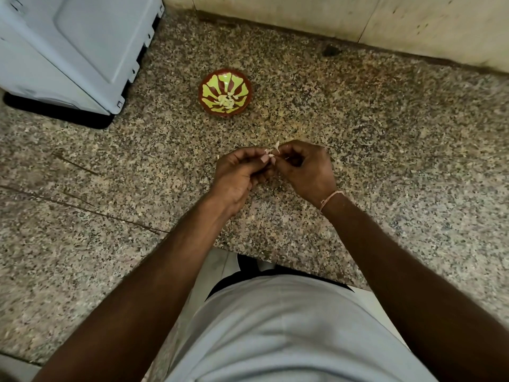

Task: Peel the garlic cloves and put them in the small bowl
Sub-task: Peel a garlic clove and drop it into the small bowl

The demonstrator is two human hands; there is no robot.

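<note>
A small brown bowl point(224, 92) with a green-yellow leaf pattern stands on the speckled granite counter point(385, 139), a hand's length beyond my hands. Several pale peeled garlic cloves point(225, 101) lie in its bottom. My left hand point(242, 172) and my right hand point(303, 169) meet above the counter, fingertips together. Between them they pinch a garlic clove point(271, 157), mostly hidden by the fingers. A thin flake of white skin point(276, 146) sticks up from it.
A light blue-grey appliance point(71, 48) fills the back left corner. A tiled wall point(330, 20) runs along the counter's far edge. Tiny bits of garlic skin lie scattered on the granite around my hands. The counter's front edge is close to my body.
</note>
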